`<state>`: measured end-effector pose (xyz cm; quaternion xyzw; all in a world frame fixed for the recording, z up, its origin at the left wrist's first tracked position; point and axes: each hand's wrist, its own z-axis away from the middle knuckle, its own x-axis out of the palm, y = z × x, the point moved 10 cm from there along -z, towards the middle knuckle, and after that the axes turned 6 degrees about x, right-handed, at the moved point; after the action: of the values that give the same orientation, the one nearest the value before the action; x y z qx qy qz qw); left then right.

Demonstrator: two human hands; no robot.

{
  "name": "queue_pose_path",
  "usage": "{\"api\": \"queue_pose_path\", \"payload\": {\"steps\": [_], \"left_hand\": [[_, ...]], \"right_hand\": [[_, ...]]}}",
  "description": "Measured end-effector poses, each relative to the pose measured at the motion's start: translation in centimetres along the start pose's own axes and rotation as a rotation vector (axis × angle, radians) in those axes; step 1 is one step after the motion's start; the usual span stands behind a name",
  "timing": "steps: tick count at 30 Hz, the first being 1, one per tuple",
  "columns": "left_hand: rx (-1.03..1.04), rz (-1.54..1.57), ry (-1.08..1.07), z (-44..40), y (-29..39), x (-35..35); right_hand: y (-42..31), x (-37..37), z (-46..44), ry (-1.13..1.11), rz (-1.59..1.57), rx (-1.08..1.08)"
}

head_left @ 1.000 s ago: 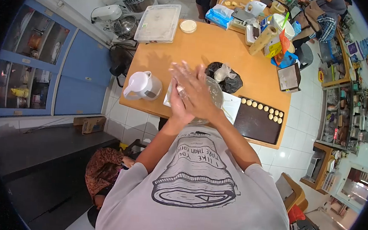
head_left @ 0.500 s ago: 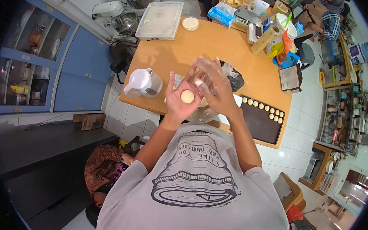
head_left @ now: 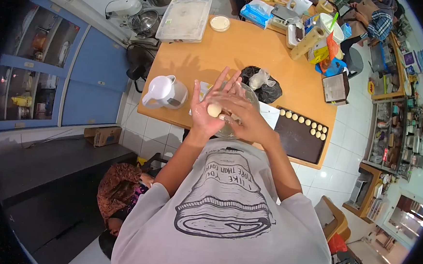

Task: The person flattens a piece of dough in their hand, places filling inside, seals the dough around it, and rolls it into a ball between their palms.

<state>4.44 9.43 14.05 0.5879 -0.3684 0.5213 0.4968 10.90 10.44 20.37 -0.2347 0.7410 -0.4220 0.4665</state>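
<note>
A pale round dough ball (head_left: 214,110) rests on the upturned palm of my left hand (head_left: 205,117), whose fingers are spread. My right hand (head_left: 244,117) is held close at the ball's right, its fingers slightly smeared and reaching over the left palm. Whether its fingertips touch the ball is unclear. Beneath both hands is a clear bowl (head_left: 251,96), partly hidden, with white paper (head_left: 269,117) beside it. A dark tray (head_left: 298,139) at the right holds several dough balls (head_left: 307,122) along its far side.
A white pitcher (head_left: 163,91) stands left on the table (head_left: 187,58). A black plastic bag (head_left: 269,91) lies beyond the bowl. Farther back are a lidded box (head_left: 184,20), a small round dish (head_left: 220,23) and a plastic wrap roll (head_left: 307,43). Other people are at the upper right and lower left.
My hands were pressed together a second ago, then parted and showed the dough ball on my left palm. Since then my right hand has come lower, beside the ball.
</note>
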Motion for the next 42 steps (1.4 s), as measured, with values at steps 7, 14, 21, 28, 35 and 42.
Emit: {"api": "queue_pose_path", "payload": {"steps": [7, 14, 21, 28, 35, 42], "left_hand": [[0.026, -0.035, 0.007, -0.2, -0.9, -0.8], [0.165, 0.04, -0.065, -0.6, 2.1, 1.5], [0.059, -0.115, -0.136, 0.2, -0.7, 0.3], [0.033, 0.212, -0.318, 0.5, -0.6, 0.6], [0.063, -0.055, -0.119, 0.2, 1.0, 0.3], [0.022, 0.083, 0.0, 0.9, 2.6, 0.0]], "right_hand": [[0.8, -0.4, -0.9, 0.346, -0.109, 0.124], [-1.6, 2.2, -2.5, 0.353, 0.379, 0.039], [-0.5, 3.4, -2.6, 0.394, 0.348, -0.031], [-1.0, 3.3, -2.6, 0.234, 0.266, -0.108], [-1.1, 4.4, -3.2, 0.142, 0.281, -0.072], [-0.7, 4.4, -3.9, 0.271, 0.381, -0.049]]}}
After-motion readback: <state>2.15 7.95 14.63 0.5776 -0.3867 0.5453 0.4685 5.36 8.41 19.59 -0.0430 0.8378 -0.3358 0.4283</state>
